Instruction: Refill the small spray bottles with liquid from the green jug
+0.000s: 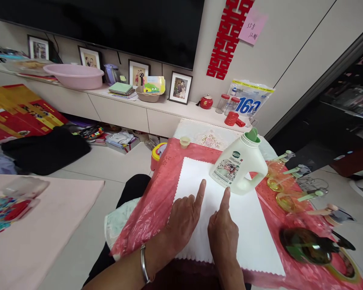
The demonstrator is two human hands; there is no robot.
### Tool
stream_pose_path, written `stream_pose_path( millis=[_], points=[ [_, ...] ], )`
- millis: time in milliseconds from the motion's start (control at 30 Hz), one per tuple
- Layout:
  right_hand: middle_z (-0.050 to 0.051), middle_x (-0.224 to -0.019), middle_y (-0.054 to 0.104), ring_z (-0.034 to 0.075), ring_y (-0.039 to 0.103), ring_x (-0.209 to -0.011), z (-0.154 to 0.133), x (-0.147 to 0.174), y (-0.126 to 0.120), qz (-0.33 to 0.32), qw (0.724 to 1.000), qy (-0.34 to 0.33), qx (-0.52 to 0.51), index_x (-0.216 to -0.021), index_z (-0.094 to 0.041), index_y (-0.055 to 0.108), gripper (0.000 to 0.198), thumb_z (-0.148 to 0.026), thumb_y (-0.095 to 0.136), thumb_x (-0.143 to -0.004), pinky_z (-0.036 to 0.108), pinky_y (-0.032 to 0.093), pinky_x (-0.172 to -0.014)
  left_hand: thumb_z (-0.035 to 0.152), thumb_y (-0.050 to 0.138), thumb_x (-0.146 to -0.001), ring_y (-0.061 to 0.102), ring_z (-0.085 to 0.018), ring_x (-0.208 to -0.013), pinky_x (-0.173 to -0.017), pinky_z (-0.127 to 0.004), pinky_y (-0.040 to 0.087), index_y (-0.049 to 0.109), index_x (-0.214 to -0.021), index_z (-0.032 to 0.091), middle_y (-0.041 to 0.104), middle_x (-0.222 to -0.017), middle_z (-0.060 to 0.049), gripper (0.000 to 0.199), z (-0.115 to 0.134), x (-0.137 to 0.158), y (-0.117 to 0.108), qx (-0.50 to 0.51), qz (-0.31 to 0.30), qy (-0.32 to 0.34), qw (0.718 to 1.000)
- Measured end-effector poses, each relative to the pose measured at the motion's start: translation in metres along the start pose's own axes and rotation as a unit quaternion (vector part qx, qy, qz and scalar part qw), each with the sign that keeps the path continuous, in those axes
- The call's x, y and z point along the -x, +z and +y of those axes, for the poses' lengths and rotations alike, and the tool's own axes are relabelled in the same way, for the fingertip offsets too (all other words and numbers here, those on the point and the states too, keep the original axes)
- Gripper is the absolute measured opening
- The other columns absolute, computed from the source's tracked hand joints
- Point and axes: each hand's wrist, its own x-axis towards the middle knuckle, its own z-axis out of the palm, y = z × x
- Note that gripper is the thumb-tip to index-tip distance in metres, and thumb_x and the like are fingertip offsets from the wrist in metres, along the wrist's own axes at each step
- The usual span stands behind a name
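Both hands rest on the white cloth (pixel 230 217), smoothing it flat. The left hand (pixel 181 221) and right hand (pixel 224 233) grip nothing, index fingers extended toward the detergent bottle (pixel 238 165) on the cloth's far edge. Judged next: keep the cloth unwrinkled.

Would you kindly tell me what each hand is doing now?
Left hand: holds nothing, forefinger out on the white cloth.
Right hand: same, holds nothing.

— Can you read the label on the white plastic detergent jug (pixel 240 167)?
— No, your view leaves its print too small. Your right hand (pixel 223 233) hides part of the white scallop-edged cloth (pixel 248 229), and the picture's bottom edge cuts off both wrists.
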Motion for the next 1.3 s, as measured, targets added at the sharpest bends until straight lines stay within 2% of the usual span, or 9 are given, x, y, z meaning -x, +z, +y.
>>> stream_pose_path(
  millis=[100,400,700,933,1033,1167,1300],
  points=[
    [-0.001,-0.077,0.06,0.016,0.059,-0.061,-0.001,-0.001,-0.001,0.002,1.0,-0.003,0.005,-0.166,-0.016,-0.002,0.095,0.001,0.059,-0.096,0.018,0.018,-0.055,-0.008,0.059,-0.081,0.057,-0.013,-0.055,-0.055,-0.03,0.049,-0.002,-0.162,0.001,0.056,-0.068,0.008,0.101,0.0,-0.001,-0.001,0.006,0.011,0.003,1.0],
    [-0.001,-0.084,0.062,0.016,0.06,-0.061,0.001,0.0,0.005,0.031,0.999,-0.036,0.009,-0.165,-0.02,-0.006,0.097,0.002,0.056,-0.093,0.019,0.019,-0.055,-0.007,0.059,-0.084,0.058,-0.012,-0.058,-0.058,-0.03,0.051,0.003,-0.163,0.006,0.058,-0.07,0.006,0.098,0.002,0.001,0.003,0.002,-0.023,-0.002,1.0],
    [0.002,-0.088,0.064,0.014,0.058,-0.061,-0.002,0.0,0.003,0.01,1.0,-0.027,0.006,-0.167,-0.017,0.001,0.094,0.003,0.057,-0.094,0.018,0.018,-0.054,-0.005,0.06,-0.085,0.058,-0.012,-0.06,-0.06,-0.03,0.052,0.009,-0.164,0.009,0.058,-0.071,0.006,0.095,0.0,0.003,0.001,-0.001,-0.041,0.002,0.999],
    [-0.001,-0.082,0.062,0.012,0.054,-0.058,-0.002,0.0,0.003,-0.005,1.0,-0.019,-0.005,-0.167,-0.017,0.004,0.091,0.003,0.057,-0.095,0.018,0.016,-0.055,-0.007,0.059,-0.083,0.058,-0.013,-0.057,-0.057,-0.03,0.05,0.01,-0.163,0.007,0.056,-0.069,0.007,0.096,0.003,0.003,0.008,0.014,-0.02,-0.003,1.0],
    [-0.002,-0.08,0.06,0.012,0.054,-0.058,-0.002,0.0,0.004,0.005,1.0,-0.022,-0.008,-0.167,-0.016,0.004,0.09,0.003,0.054,-0.095,0.018,0.017,-0.055,-0.005,0.059,-0.084,0.059,-0.013,-0.059,-0.058,-0.03,0.051,0.006,-0.164,0.009,0.057,-0.07,0.007,0.097,0.004,0.003,0.008,0.029,-0.021,-0.012,0.999],
    [-0.001,-0.082,0.061,0.012,0.054,-0.058,0.001,0.0,0.009,0.012,0.999,-0.034,-0.016,-0.167,-0.016,0.007,0.088,0.003,0.051,-0.093,0.017,0.018,-0.054,-0.008,0.057,-0.082,0.06,-0.014,-0.058,-0.057,-0.031,0.051,-0.008,-0.162,0.003,0.059,-0.072,0.006,0.103,0.005,0.002,0.007,0.046,-0.025,-0.005,0.999],
    [-0.001,-0.08,0.06,0.013,0.055,-0.056,0.01,-0.002,0.011,0.002,0.998,-0.027,-0.051,-0.168,-0.017,0.008,0.086,0.0,0.047,-0.093,0.017,0.023,-0.054,-0.004,0.057,-0.086,0.062,-0.014,-0.061,-0.06,-0.029,0.052,-0.005,-0.163,0.005,0.06,-0.074,0.005,0.099,0.001,0.009,0.013,0.058,-0.026,-0.005,0.998]
  ],
)
